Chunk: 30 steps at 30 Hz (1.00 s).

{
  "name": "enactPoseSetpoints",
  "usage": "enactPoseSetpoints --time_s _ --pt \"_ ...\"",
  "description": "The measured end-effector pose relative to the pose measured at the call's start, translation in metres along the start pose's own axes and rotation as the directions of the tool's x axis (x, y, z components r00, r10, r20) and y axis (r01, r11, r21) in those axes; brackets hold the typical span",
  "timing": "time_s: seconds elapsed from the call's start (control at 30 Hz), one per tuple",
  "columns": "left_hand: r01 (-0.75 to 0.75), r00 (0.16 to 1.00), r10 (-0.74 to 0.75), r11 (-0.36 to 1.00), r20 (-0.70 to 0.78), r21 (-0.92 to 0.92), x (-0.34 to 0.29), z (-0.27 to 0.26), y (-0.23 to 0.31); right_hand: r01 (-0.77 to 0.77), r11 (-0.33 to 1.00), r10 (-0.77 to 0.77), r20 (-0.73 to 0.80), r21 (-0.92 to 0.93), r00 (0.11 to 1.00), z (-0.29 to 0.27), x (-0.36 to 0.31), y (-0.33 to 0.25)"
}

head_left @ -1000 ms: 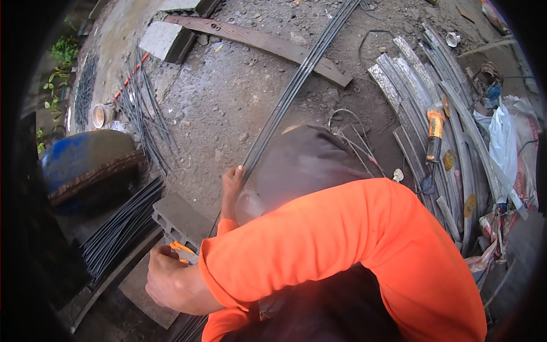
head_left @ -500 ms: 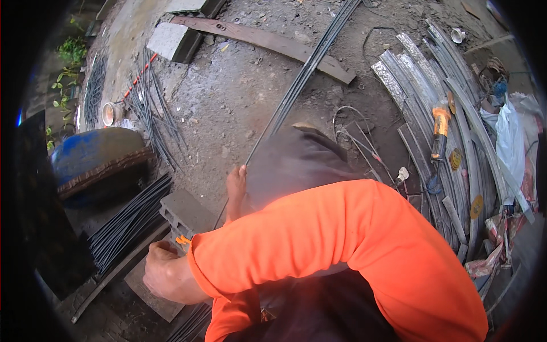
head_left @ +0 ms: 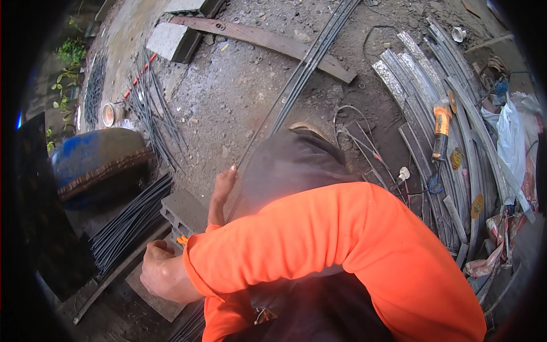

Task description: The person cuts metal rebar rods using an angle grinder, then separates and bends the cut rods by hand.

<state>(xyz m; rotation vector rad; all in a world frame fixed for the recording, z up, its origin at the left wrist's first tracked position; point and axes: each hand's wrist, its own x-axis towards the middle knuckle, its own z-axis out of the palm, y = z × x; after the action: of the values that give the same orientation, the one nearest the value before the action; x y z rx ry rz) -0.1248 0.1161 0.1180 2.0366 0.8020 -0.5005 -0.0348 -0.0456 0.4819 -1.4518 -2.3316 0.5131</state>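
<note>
My left hand (head_left: 226, 178) is closed, its fingertips pinching a thin steel rod (head_left: 248, 149) that slants up and away beside my dark-clothed knee (head_left: 293, 162). My right arm, in an orange sleeve (head_left: 285, 245), crosses over in front of me to the left. At its end my right hand (head_left: 169, 272) is curled closed; what lies in its fingers, if anything, is hidden. Just beyond that hand a small orange piece (head_left: 182, 240) shows against a grey hollow concrete block (head_left: 185, 211). Farther ahead, a bundle of long rods (head_left: 307, 74) lies across a wooden plank (head_left: 268, 41).
Left of the block are a stack of dark rods (head_left: 128, 228) and a rusty blue barrel-like container (head_left: 99, 162). Loose rods (head_left: 152, 108) lie beyond. On the right are curved metal strips (head_left: 419, 91), an orange-and-black power tool (head_left: 441, 132) and a pale plastic bag (head_left: 511, 137).
My left hand has shifted slightly left, and the rod's near end has swung a little with it. My right hand has moved slightly left, still curled.
</note>
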Motion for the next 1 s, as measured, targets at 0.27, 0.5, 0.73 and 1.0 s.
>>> enactPoseSetpoints --time_s 0.27,0.5,0.73,1.0 --pt "0.289 0.938 -0.258 0.951 0.231 -0.112 -0.002 -0.004 0.011 0.002 1.000 -0.002 -0.008 0.000 1.000 -0.007 -0.003 -0.001" --pt "0.278 0.957 -0.276 0.961 0.090 -0.006 -0.013 0.006 0.031 0.010 1.000 -0.011 -0.049 -0.014 0.999 -0.004 -0.002 -0.002" --pt "0.280 0.959 -0.282 0.925 -0.028 0.258 -0.025 -0.014 0.083 0.029 1.000 -0.028 -0.093 0.002 0.995 -0.006 -0.006 -0.001" --pt "0.188 0.976 -0.218 0.850 0.002 0.493 -0.032 -0.049 0.180 0.061 0.995 -0.036 -0.294 0.078 0.955 0.009 0.007 0.002"
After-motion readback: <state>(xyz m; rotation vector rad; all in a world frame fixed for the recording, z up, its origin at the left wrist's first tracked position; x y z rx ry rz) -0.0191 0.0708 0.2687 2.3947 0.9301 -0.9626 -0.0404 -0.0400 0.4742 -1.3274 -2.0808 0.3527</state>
